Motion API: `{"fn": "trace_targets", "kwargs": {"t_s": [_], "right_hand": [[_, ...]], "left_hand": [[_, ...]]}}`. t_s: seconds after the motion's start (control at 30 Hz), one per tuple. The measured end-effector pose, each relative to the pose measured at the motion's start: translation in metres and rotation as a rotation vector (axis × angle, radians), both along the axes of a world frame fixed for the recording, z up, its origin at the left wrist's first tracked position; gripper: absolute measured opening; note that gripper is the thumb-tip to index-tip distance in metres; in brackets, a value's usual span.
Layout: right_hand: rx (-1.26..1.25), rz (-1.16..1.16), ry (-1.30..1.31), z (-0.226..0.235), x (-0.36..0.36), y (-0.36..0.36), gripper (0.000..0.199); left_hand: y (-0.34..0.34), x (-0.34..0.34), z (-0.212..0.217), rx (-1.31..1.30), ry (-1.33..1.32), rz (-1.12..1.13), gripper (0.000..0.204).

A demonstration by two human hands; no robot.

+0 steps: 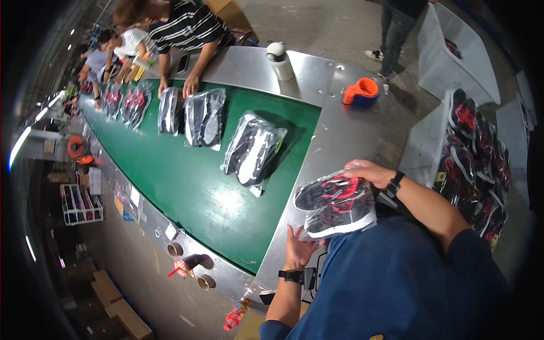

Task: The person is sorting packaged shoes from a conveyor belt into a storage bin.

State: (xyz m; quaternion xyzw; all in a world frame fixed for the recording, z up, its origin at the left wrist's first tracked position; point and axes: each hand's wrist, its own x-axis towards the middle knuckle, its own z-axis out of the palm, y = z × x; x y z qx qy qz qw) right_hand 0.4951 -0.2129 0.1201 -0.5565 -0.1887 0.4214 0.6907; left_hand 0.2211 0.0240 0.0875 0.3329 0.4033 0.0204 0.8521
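I hold a clear plastic bag with a pair of black and red shoes (338,204) over the steel edge of the conveyor (340,141). My right hand (371,171) grips the bag's far side, and my left hand (299,247) supports its near lower corner. Both wrists carry black watches. On the green belt (187,181) just ahead lies another bagged pair, black and white (252,148).
More bagged shoes (204,118) lie further along the belt, where a person in a striped shirt (187,25) and other workers lean in. A white bottle (279,59) and an orange and blue tape dispenser (360,92) stand on the steel. White bins of bagged shoes (481,158) sit at my right.
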Motion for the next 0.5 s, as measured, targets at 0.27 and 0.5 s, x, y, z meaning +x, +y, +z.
{"fn": "trace_targets", "kwargs": {"t_s": [0.27,0.5], "right_hand": [[0.196,-0.118,0.015,0.072,-0.061,0.057,0.077],[0.398,-0.098,-0.147,0.12,-0.072,0.062,0.083]], "left_hand": [[-0.01,0.037,0.029,-0.108,-0.555,-0.131,0.1],[0.016,0.073,0.082,0.118,-0.686,0.078,0.077]]}}
